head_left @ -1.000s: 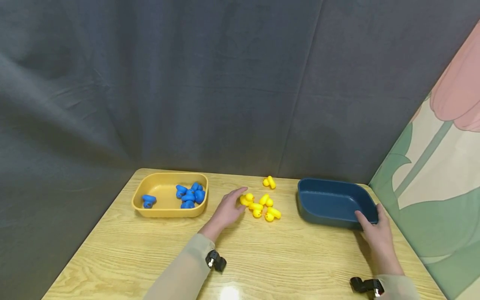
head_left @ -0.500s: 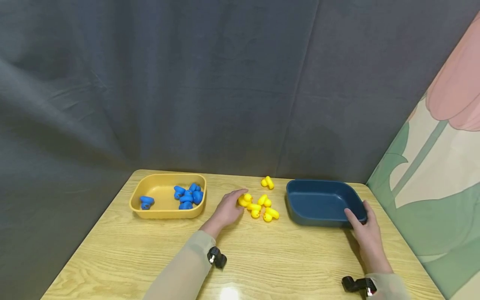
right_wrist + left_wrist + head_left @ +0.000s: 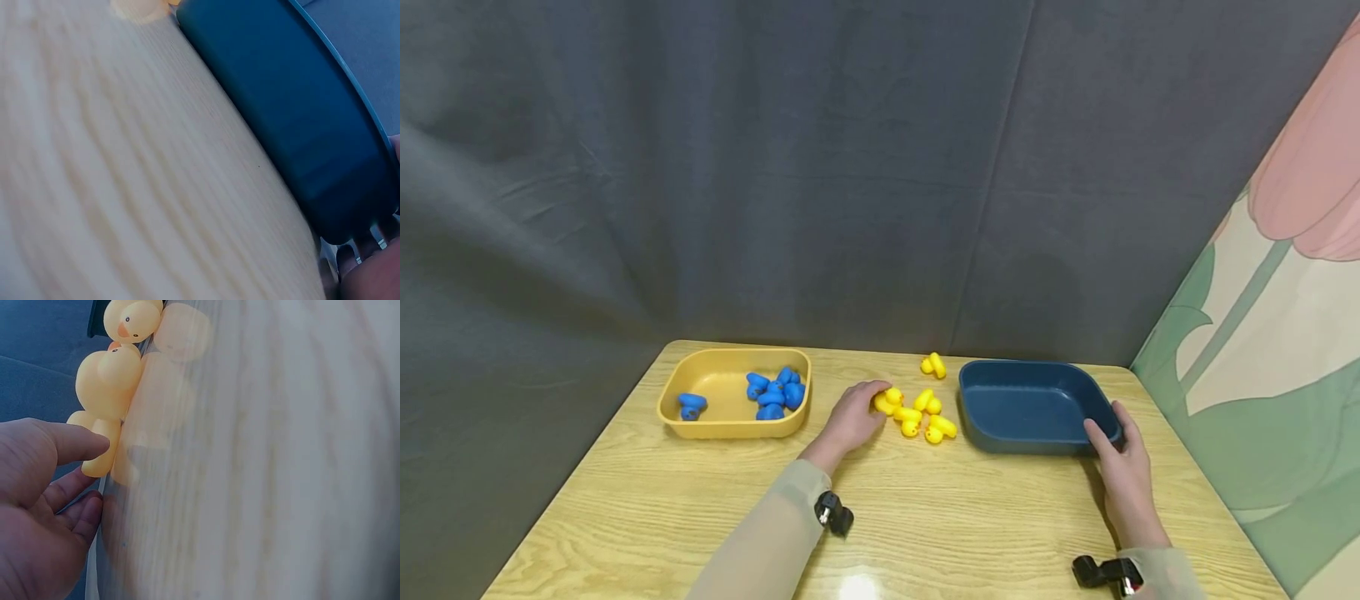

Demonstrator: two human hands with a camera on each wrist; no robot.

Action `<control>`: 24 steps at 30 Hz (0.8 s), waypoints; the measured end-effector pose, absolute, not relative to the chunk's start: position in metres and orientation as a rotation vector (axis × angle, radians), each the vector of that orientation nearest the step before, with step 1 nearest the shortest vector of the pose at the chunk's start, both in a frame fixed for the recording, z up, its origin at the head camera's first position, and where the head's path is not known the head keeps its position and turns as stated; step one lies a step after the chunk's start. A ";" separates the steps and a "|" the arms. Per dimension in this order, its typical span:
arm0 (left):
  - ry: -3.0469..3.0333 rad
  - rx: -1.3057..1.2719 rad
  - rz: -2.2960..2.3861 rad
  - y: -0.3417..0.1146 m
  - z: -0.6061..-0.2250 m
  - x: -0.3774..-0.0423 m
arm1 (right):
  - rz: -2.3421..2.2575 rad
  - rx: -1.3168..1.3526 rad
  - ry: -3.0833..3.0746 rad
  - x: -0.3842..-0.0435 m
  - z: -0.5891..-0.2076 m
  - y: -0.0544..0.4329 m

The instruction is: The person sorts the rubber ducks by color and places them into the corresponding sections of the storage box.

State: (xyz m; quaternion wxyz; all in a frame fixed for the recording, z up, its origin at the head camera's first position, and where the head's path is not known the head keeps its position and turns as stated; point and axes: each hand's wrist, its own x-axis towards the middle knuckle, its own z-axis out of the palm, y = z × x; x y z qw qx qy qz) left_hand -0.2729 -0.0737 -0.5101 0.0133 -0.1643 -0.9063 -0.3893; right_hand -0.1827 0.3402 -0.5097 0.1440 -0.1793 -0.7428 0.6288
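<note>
My left hand (image 3: 853,418) is at the leftmost yellow rubber duck (image 3: 884,403), thumb on the near side and fingers round the far side. In the left wrist view the thumb overlaps that duck (image 3: 100,447), and part of the grip is hidden behind it. Several more yellow ducks (image 3: 941,428) lie close by on the table, with a single yellow duck (image 3: 934,365) farther back. My right hand (image 3: 1126,471) grips the near right corner of a dark blue tray (image 3: 1037,446), thumb at the rim and fingers round the outside.
On the left stands a yellow tray (image 3: 730,428) holding several blue ducks (image 3: 771,397). A grey curtain (image 3: 850,183) hangs behind the wooden table (image 3: 940,517). At the right is a flower-patterned panel (image 3: 1285,383).
The blue tray has slid left, nearer the yellow ducks, with my right hand on it. My left hand's fingers have closed in on the leftmost duck.
</note>
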 end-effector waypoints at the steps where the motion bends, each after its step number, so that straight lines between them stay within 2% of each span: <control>1: -2.822 -0.515 -1.207 -0.074 -0.511 -0.273 | 1.814 -0.512 -2.141 -0.182 -0.510 0.340; 16: -2.832 -0.501 -1.138 -0.071 -0.511 -0.276 | 1.784 -0.485 -2.213 -0.182 -0.511 0.343; 24: -2.754 -0.408 -1.238 -0.072 -0.507 -0.273 | 1.792 -0.485 -2.208 -0.181 -0.510 0.343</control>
